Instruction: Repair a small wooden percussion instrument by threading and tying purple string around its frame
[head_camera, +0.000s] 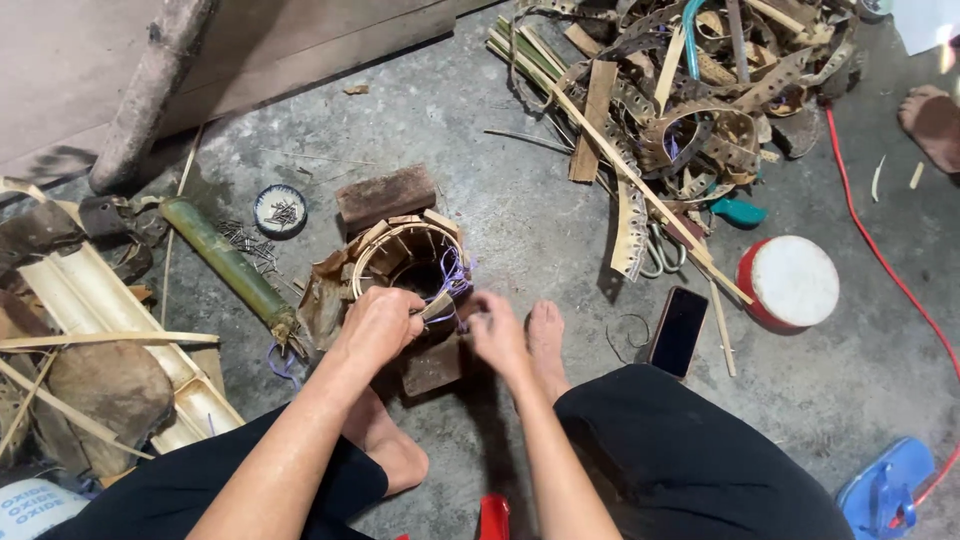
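At the basket (405, 255) rim, left hand (378, 325) fingers pinch a strip; right hand (497, 335) fingers curl unclear.

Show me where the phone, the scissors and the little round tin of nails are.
phone (678, 331), head view, middle of its dark screen.
scissors (662, 258), head view, on the pale looped handles.
round tin of nails (280, 211), head view, centre of the open tin.
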